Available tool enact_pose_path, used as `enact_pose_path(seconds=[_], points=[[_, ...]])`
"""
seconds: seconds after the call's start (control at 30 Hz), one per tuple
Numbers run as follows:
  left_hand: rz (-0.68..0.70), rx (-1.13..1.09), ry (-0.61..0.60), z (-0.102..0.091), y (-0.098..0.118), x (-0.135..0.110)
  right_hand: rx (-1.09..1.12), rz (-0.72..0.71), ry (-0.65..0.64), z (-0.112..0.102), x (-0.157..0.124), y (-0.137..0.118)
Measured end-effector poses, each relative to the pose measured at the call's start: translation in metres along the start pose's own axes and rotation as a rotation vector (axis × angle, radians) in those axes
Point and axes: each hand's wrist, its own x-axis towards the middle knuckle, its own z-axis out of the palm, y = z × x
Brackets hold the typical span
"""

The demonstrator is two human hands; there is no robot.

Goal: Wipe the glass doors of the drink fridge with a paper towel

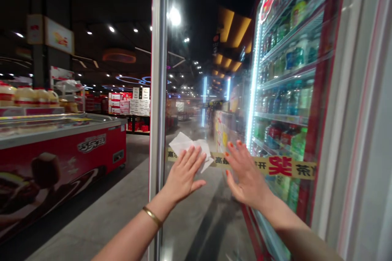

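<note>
An open glass fridge door (190,69) stands in front of me, its metal edge at the left. My left hand (183,173) lies flat with fingers stretched, pressing a white tissue (186,144) against the glass. My right hand (245,173) is also flat and open on the glass just to the right, fingers up, touching a yellow sticker strip (275,165) with red characters. A gold bangle (152,216) sits on my left wrist.
The lit drinks fridge (288,89) with shelves of bottles is at the right behind the door. A red chest freezer (61,151) stands at the left with bottles on top. Stacked cartons (131,102) are further back across the grey floor.
</note>
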Motion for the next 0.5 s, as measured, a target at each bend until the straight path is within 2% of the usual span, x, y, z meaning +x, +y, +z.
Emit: enact_pose_path(seconds=[0.1,0.17,0.2,0.27,0.37,0.43,0.5], points=[[-0.194,0.051,0.107,-0.001,-0.022,0.016,-0.339,0.232,0.078,-0.023,-0.046,0.032],[-0.322,0.081,0.173,0.007,-0.018,0.027,-0.461,0.357,0.099,-0.026,-0.070,0.043],[-0.333,0.102,0.178,0.013,-0.009,0.029,-0.485,0.382,0.110,-0.025,-0.078,0.046],[-0.230,0.144,0.132,0.022,0.018,0.020,-0.493,0.387,0.132,-0.020,-0.085,0.047],[0.128,0.156,0.012,0.019,0.054,-0.016,-0.492,0.368,0.155,-0.013,-0.084,0.047],[0.273,0.146,-0.020,0.009,0.053,-0.035,-0.505,0.351,0.157,-0.011,-0.082,0.047],[0.236,0.161,-0.007,0.003,0.033,-0.033,-0.518,0.340,0.150,-0.010,-0.081,0.047]])
